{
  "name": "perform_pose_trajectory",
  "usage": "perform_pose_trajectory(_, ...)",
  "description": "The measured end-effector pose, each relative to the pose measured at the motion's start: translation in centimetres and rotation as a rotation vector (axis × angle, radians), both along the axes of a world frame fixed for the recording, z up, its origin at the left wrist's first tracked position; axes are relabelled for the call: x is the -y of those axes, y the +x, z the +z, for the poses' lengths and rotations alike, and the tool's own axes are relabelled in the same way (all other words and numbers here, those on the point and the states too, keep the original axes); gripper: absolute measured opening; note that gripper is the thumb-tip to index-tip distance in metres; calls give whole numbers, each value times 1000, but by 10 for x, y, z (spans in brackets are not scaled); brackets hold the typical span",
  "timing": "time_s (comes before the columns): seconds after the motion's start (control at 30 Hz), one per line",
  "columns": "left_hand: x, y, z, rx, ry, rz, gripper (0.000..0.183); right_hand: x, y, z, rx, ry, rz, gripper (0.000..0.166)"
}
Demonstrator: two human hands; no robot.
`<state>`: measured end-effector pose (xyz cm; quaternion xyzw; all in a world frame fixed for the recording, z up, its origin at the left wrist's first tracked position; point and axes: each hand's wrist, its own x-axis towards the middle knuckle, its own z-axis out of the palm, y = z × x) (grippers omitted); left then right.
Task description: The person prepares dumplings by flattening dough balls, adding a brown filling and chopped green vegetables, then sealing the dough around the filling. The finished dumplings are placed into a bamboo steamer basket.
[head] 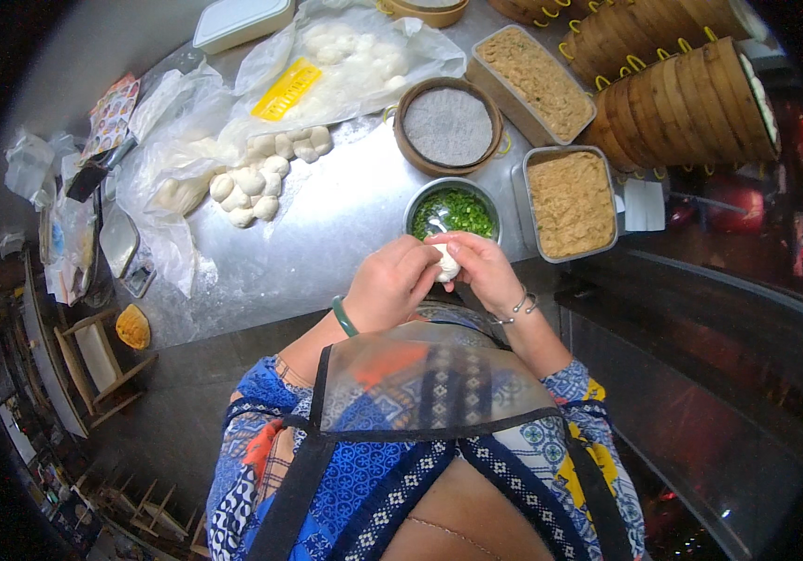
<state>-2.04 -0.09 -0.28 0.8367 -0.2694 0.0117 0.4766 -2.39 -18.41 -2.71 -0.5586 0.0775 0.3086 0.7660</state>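
Note:
Between my two hands, in front of my apron, is a small white bun of dough (448, 265) with a pleated surface. My left hand (396, 278) pinches its left side and top edge with thumb and fingers. On the other side, my right hand (480, 265) cups it, thumb across the top. Whatever is inside the bun is hidden. Just beyond my fingers stands a metal bowl (412, 198) of chopped green onions (459, 209), with what looks like a spoon in it. To the right sits a metal tub of pale brown filling (573, 203).
A bamboo steamer (407, 144) lined with cloth stands behind the bowl, beside a second filling tub (535, 80). Stacked steamers (682, 109) lie at the right. Dough balls (247, 189), plastic-covered dough (356, 56) and a yellow scraper (286, 89) occupy the left of the metal table (324, 245).

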Motion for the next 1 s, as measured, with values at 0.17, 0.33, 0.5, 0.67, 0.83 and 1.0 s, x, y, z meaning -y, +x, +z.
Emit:
perform_pose_trajectory(0.17, 0, -1, -3, 96, 28, -14, 19, -4, -4, 6, -30, 39, -72, 31)
perform_pose_trajectory(0.33, -1, 10, 8, 285, -1, -223, 22, -10, 4, 20, -121, 121, -108, 37)
perform_pose_trajectory(0.5, 2, 5, -1, 136, -75, -82, 29, -17, 1, 4, -30, -39, -122, 40)
perform_pose_trajectory(0.67, 8, -1, 10, 91, 16, -27, 28, -23, -1, -4, 212, -145, -225, 36)
perform_pose_trajectory(0.83, 15, -4, 2, 150, 1, 29, 21, -26, -5, 8, 113, -185, -235, 34)
perform_pose_trajectory(1.0, 14, 2, -2, 231, -64, -81, 21, -24, -4, 4, 146, -31, -329, 39)
